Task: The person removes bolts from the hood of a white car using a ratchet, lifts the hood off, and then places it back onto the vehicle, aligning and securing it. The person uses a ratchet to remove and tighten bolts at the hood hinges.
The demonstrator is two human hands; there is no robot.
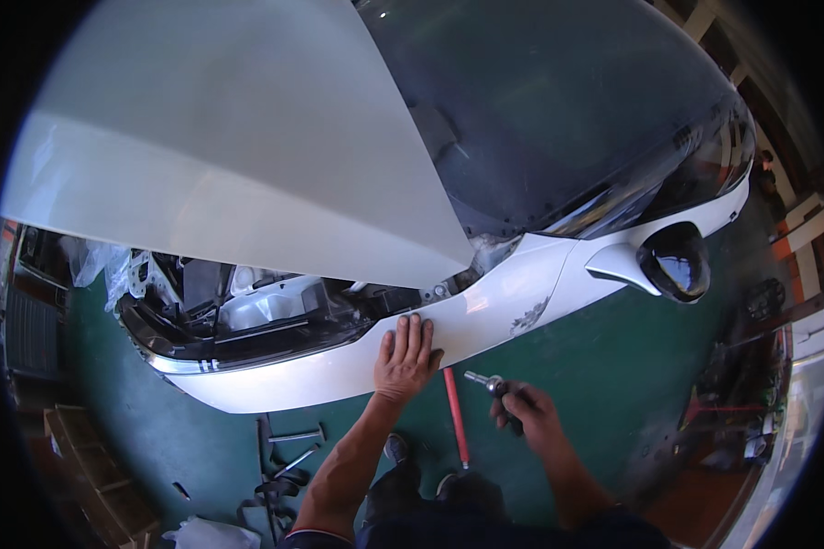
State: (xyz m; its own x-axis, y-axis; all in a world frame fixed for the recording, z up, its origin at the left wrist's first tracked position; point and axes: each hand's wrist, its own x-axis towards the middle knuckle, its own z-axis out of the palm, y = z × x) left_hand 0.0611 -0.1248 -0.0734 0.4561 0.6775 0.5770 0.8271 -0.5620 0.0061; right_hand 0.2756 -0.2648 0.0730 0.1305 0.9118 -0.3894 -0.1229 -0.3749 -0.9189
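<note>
My left hand (406, 357) lies flat on the white front fender (485, 316) of a car, its fingers stretched out toward the engine bay. In my right hand (527, 412) is a ratchet wrench (493, 383) with a socket on its head, held in the air beside the fender. My closed fingers hide most of its handle. The car's hood (247, 156) stands raised over the engine bay (275, 302), and parts of the engine show below its edge. A scuffed dark patch (531, 316) marks the fender farther right.
A side mirror (673, 263) juts out at the right. On the green floor lie a red bar (456, 416) and several metal tools (293, 448). Cardboard boxes (92, 476) stand at lower left, near a clear plastic bag (211, 533). Shelving with parts (751, 403) lines the right side.
</note>
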